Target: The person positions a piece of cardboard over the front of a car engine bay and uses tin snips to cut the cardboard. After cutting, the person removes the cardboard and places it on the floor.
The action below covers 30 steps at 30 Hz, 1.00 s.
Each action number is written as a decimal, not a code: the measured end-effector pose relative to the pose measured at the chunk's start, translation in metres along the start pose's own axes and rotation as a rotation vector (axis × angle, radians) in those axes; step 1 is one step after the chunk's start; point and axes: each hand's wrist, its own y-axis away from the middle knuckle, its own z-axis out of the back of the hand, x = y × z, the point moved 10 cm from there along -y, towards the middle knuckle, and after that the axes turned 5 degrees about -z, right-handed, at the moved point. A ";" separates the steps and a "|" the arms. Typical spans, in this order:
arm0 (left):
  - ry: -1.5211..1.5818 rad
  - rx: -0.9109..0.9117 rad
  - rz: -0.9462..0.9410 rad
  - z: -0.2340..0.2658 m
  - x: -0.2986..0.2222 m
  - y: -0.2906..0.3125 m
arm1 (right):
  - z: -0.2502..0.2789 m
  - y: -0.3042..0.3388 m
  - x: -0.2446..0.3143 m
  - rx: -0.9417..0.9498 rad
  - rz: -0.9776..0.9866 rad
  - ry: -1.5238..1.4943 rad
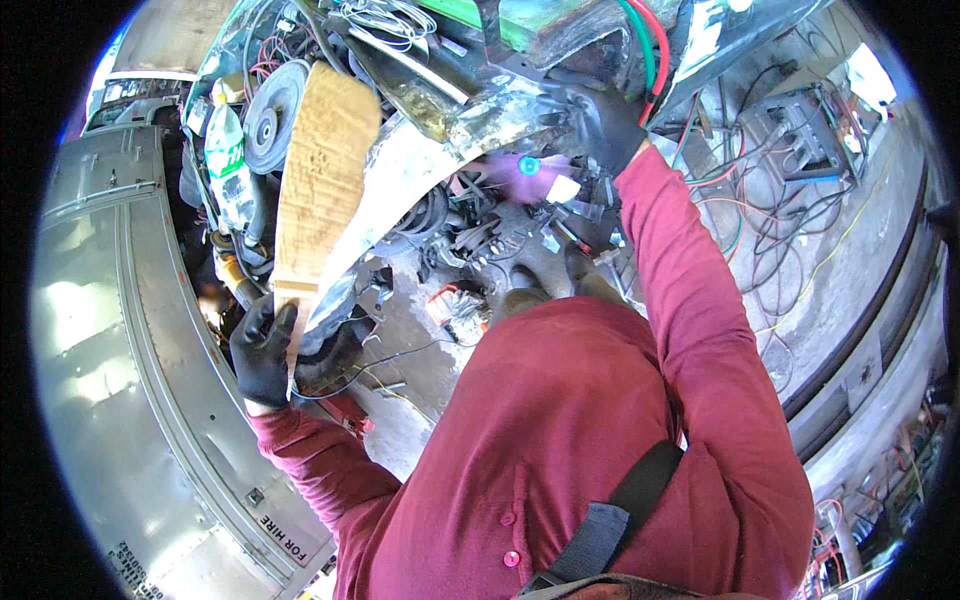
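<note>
Wood-grained tan board [325, 185]: flat and tapered, at ten o'clock in the view; its broad rounded end points toward eleven, its narrow end toward eight.
Black-gloved left hand [264, 350]: near nine o'clock, grasping the board's narrow end, thumb laid along its edge.
Black-gloved right hand [600, 120]: at one o'clock, fingers at the far end of the pale curved metal panel; whether they clench it or only rest there, I cannot tell.
Pale curved metal panel [415, 170]: scuffed white and silver, sweeping from near one o'clock down behind the board; whether the two touch is unclear.
Ten o'clock: a clear plastic bottle with a green label [229, 170] stands beside a grey round disc with a central hub [270, 122], both just outward of the board.
One o'clock: red and green hoses [655, 50] curve above the right hand.
Two o'clock: a dark grey boxy casing [797, 138] sits on the floor among tangled cables [738, 178].
Nine o'clock: silver metal vehicle side [125, 300], ribbed and shiny.
Six o'clock: the wearer's maroon shirt [560, 420].
</note>
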 end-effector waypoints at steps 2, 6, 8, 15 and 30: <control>-0.013 0.014 0.005 0.000 0.004 0.010 | -0.025 -0.013 -0.003 0.079 -0.012 -0.486; -0.017 0.064 -0.023 -0.011 0.000 0.019 | -0.051 -0.031 0.013 0.122 0.077 0.144; -0.050 0.107 -0.064 -0.015 -0.010 0.024 | -0.052 -0.031 0.032 0.079 0.190 0.275; -0.056 0.251 -0.127 -0.017 -0.049 0.052 | -0.064 0.029 0.042 0.115 -0.307 -0.442; -0.310 0.230 -0.400 -0.111 -0.101 -0.012 | -0.012 0.083 0.082 -0.057 -0.214 -0.588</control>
